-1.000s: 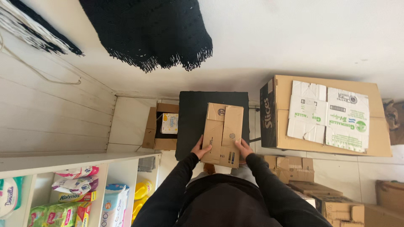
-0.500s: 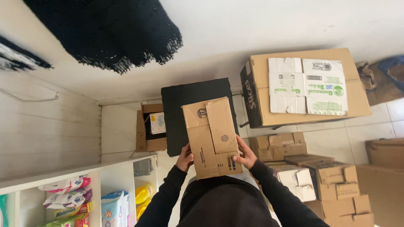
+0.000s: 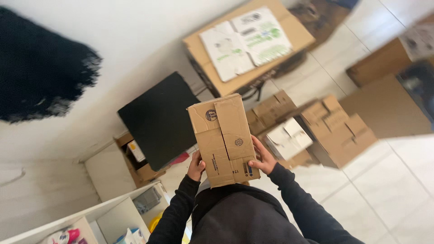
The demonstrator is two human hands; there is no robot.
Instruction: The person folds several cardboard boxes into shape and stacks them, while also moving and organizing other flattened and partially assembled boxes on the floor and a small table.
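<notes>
Above stacked cartons (image 3: pixel 334 129) | both hands, left (image 3: pixel 195 166), right (image 3: pixel 263 158), grip closed on cardboard box (image 3: pixel 224 138) | black panel (image 3: pixel 158 119) behind

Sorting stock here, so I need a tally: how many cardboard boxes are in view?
About 7: one held box in left hand and right hand; a big one behind; an open one by the black panel; roughly four stacked right. More may be hidden.

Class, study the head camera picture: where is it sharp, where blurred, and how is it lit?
Head view: the cardboard box held between left hand and right hand is fairly sharp; the dark fabric and boxes at the right edge smear; soft, even daylight, no glare; frame tilted.
</notes>
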